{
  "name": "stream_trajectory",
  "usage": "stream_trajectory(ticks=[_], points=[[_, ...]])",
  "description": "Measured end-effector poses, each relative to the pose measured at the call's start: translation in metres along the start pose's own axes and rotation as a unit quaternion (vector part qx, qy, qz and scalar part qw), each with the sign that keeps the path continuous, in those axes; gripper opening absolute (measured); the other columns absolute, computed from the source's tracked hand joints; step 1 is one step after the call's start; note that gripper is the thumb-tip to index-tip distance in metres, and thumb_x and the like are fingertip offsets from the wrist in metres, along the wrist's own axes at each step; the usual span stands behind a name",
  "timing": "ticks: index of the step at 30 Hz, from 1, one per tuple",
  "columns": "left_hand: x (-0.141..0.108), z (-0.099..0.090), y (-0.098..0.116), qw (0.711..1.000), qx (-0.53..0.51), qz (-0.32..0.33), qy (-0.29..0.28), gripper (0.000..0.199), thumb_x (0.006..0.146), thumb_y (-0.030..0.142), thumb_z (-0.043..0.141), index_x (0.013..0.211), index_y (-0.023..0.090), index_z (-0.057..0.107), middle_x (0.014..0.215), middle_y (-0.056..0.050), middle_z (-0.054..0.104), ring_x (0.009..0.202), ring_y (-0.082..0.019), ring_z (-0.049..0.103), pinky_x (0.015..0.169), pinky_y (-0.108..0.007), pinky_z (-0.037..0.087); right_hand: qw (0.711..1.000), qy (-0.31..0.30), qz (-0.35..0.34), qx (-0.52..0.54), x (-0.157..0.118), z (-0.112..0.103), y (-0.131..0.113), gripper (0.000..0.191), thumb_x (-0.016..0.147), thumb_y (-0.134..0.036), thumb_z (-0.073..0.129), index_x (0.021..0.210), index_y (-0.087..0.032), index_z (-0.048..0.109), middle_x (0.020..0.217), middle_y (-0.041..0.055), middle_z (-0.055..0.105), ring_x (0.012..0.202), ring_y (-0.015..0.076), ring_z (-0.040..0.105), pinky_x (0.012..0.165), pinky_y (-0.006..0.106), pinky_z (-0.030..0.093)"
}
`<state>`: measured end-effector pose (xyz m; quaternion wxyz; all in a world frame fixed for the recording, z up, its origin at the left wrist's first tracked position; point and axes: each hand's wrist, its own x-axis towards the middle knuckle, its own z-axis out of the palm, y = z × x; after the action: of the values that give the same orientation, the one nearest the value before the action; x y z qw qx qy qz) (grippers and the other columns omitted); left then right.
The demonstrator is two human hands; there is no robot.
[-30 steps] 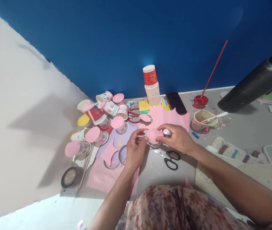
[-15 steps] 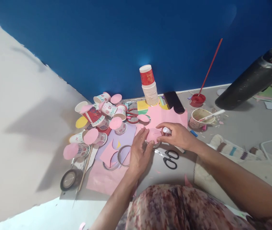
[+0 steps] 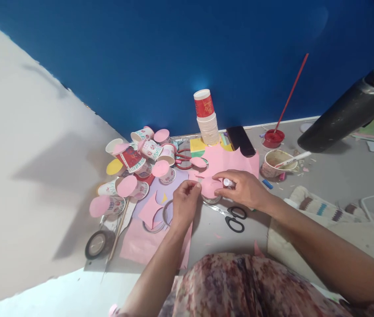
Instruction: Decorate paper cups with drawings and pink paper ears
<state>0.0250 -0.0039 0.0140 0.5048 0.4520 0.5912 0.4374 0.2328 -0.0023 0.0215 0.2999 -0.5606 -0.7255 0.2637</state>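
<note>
A round pink paper piece (image 3: 210, 187) lies over the end of a paper cup (image 3: 212, 200), its lower edge showing under the paper. My left hand (image 3: 187, 200) is closed at the paper's left edge, thumb and forefinger pinched there. With thumb and fingertips my right hand (image 3: 244, 188) touches the paper's right side. A white pen-like tube (image 3: 229, 182) is tucked in that same hand, most of it hidden. Just below the cup lie scissors (image 3: 235, 219) with black handles. Pink paper with scalloped cutouts (image 3: 231, 159) spreads behind my hands.
Several paper cups topped with paper circles (image 3: 134, 187) crowd the left. A cup stack (image 3: 207, 119) stands by the blue wall beside a phone (image 3: 240, 141). To the right are a red pot (image 3: 273, 140), a cup holding a marker (image 3: 276, 165), a dark flask (image 3: 345, 112) and cloth (image 3: 319, 233). Tape (image 3: 96, 245) lies left.
My left hand has drawn back from lying flat across the paper and curled into a pinch at its left edge. My right hand stays nearly in place, still with the white tube.
</note>
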Motion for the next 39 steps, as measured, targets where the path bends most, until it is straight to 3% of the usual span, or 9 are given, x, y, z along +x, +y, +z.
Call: stream_trajectory(ticks=[5,13,19,39], points=[[0.0040,0.0017,-0.0007,0.998,-0.035,-0.037,-0.031,0.032,0.074,0.041,0.083,0.068,0.019,0.062,0.056,0.007,0.050,0.052,-0.008,0.039,0.052,-0.021,0.030,1.000,-0.005,0.000,-0.010,-0.0007,-0.0001,-0.0001,0.029,0.084,-0.033,0.082,0.113,-0.032,0.081,0.116,0.0004,0.084,0.097,0.0244,0.078,0.079,0.034,0.057],[0.0079,0.0049,0.0060,0.989,-0.096,-0.093,-0.064,0.047,0.066,0.053,0.088,0.068,0.019,0.057,0.055,0.006,0.051,0.048,-0.007,0.043,0.047,-0.019,0.027,1.000,-0.010,-0.001,-0.019,-0.0007,0.0010,0.0010,0.030,0.085,-0.032,0.082,0.115,-0.031,0.081,0.117,0.0000,0.084,0.095,0.0228,0.079,0.079,0.033,0.058],[0.0094,0.0071,0.0057,0.986,-0.118,-0.094,-0.066,0.048,0.061,0.049,0.093,0.069,0.018,0.057,0.051,0.007,0.051,0.047,-0.005,0.042,0.046,-0.016,0.026,0.999,-0.011,-0.008,-0.033,-0.0011,0.0009,0.0014,0.031,0.086,-0.032,0.081,0.117,-0.030,0.080,0.120,0.0009,0.084,0.102,0.0250,0.079,0.084,0.034,0.058],[0.0106,0.0047,0.0007,0.978,-0.137,-0.114,-0.111,0.047,0.066,0.053,0.089,0.073,0.018,0.057,0.052,0.004,0.054,0.044,-0.005,0.041,0.045,-0.018,0.028,0.998,-0.026,-0.005,-0.050,-0.0010,0.0005,0.0010,0.034,0.088,-0.035,0.077,0.122,-0.031,0.079,0.122,0.0003,0.084,0.100,0.0247,0.079,0.086,0.035,0.058]])
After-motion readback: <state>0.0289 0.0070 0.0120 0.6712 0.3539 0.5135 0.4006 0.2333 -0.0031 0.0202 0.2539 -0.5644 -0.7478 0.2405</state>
